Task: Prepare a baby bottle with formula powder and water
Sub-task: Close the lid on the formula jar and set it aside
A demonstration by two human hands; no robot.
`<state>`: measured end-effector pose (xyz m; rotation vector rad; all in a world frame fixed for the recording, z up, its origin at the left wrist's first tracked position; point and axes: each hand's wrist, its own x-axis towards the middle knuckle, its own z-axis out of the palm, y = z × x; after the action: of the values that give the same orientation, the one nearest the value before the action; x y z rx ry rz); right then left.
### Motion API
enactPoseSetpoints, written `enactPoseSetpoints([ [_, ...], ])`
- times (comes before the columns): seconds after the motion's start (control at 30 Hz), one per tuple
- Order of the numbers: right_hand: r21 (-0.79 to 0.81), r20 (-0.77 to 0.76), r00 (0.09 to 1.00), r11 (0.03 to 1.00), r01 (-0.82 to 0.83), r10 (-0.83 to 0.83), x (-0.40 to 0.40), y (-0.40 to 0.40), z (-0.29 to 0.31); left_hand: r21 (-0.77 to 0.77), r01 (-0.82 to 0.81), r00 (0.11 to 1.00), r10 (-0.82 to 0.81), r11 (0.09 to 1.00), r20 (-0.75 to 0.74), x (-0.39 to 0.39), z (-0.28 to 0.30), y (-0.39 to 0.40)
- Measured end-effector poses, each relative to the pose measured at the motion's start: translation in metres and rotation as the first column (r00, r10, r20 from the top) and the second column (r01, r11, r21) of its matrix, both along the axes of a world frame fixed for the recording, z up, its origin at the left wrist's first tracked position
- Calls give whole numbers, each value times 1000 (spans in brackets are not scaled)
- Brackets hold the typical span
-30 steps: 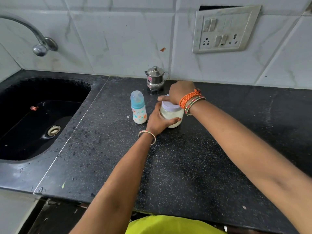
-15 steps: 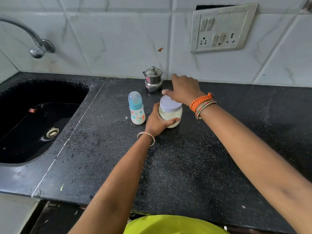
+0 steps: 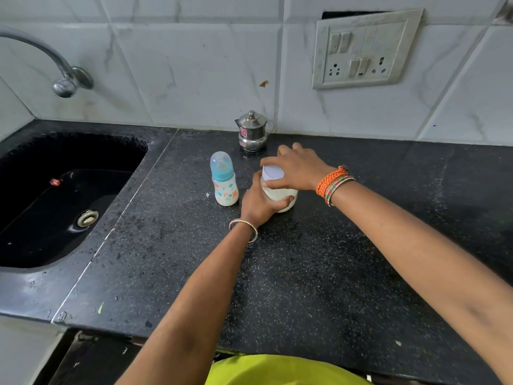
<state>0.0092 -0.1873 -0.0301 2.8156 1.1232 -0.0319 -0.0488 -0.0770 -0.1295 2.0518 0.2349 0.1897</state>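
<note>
A jar of white formula powder (image 3: 279, 194) with a pale lid (image 3: 271, 172) stands on the black counter (image 3: 305, 273). My left hand (image 3: 259, 202) grips the jar's body from the near left side. From the right, my right hand (image 3: 295, 168) reaches over the jar, its thumb and fingers curled round the lid. A baby bottle (image 3: 223, 180) with a blue collar and clear cap stands upright just left of the jar, untouched.
A small steel pot with a lid (image 3: 252, 132) sits behind the jar by the tiled wall. A black sink (image 3: 55, 201) lies at the left under a curved tap (image 3: 65, 79). A switch and socket plate (image 3: 363, 51) is on the wall.
My right hand came off the lid and hovered open behind the jar half a second ago; now it is back on the lid. My left hand has kept its hold on the jar.
</note>
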Motion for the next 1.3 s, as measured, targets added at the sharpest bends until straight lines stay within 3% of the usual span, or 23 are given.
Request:
enactPoseSetpoints([
  [0.37, 285, 154, 947, 930, 232, -283, -23, 24, -30, 101, -55, 998, 53, 993, 20, -1, -2, -5],
  [0.5, 222, 194, 975, 973, 68, -113, -9, 11, -24, -24, 43, 998, -44, 999, -35, -4, 6, 7],
  [0.63, 181, 67, 987, 971, -153, 143, 11, -9, -23, -53, 175, 984, -177, 983, -29, 0, 17, 13],
  [0.73, 437, -126, 983, 897, -65, 133, 6, -6, -33, -90, 177, 984, -177, 980, 9, 5, 15, 9],
  [0.87, 676, -94, 994, 736, 28, 48, 1, -2, -46, -193, 93, 995, -84, 977, 54, 6, 2, 3],
  [1.0, 731, -140, 990, 671, 122, -28, -1, 2, -49, -310, -12, 991, 52, 951, 122, 6, -7, -12],
  [1.17, 778, -189, 970, 579, 242, -151, -8, 10, -57, -278, -117, 973, 166, 953, 159, 3, -9, -21],
  [1.3, 768, -174, 966, 588, 254, -190, -12, 12, -56, -353, -61, 985, 114, 933, 129, 3, -9, -19],
])
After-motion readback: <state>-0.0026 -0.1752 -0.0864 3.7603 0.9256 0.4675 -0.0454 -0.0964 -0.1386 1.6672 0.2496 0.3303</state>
